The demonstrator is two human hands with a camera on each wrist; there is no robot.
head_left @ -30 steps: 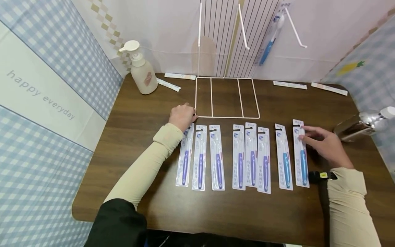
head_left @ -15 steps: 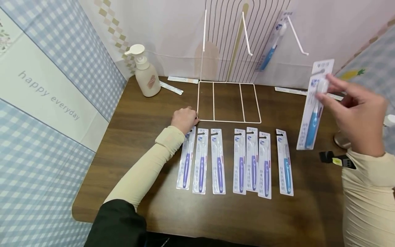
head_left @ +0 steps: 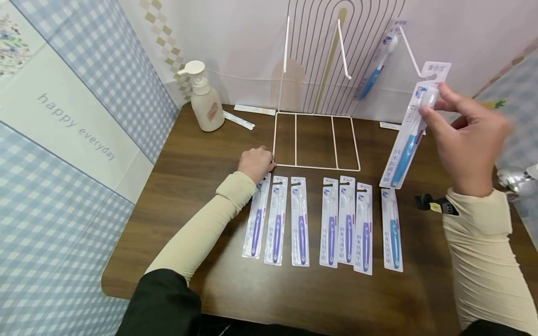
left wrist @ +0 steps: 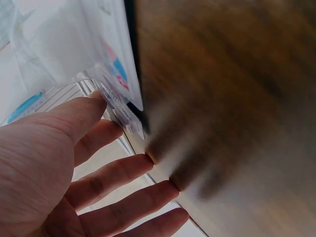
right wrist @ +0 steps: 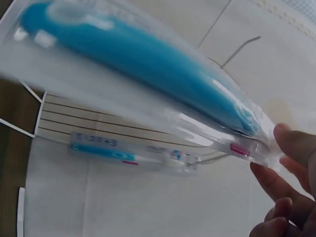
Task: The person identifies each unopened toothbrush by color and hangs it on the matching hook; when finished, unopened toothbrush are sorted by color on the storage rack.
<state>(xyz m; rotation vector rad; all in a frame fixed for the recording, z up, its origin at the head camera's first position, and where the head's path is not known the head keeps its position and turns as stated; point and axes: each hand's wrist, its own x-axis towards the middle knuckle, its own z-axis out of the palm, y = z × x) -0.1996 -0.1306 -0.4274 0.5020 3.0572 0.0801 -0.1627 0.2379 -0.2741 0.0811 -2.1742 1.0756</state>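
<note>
In the head view my right hand [head_left: 472,133] pinches a packaged toothbrush [head_left: 405,156] with a blue handle, tilted, by the upper part of its pack. The pack's hang hole is right at the tip of the right-hand white hook [head_left: 411,51]. Thumb and fingers grip the pack's end [right wrist: 259,148] in the right wrist view. My left hand [head_left: 255,164] holds the front left corner of the white wire rack [head_left: 317,166], with several fingertips on the table. Another blue toothbrush pack [head_left: 377,65] hangs on the rack's right side.
On the table [head_left: 294,294] lie several purple-handled toothbrush packs [head_left: 301,224] and one blue pack [head_left: 393,228], in a row before the rack. A pump bottle [head_left: 208,105] stands back left, a shiny bottle [head_left: 516,181] at right. Two more hooks [head_left: 342,51] stick out.
My right hand has lifted the rightmost blue toothbrush pack off the table, then moved it up and left to the right hook. My left hand stays at the rack's corner.
</note>
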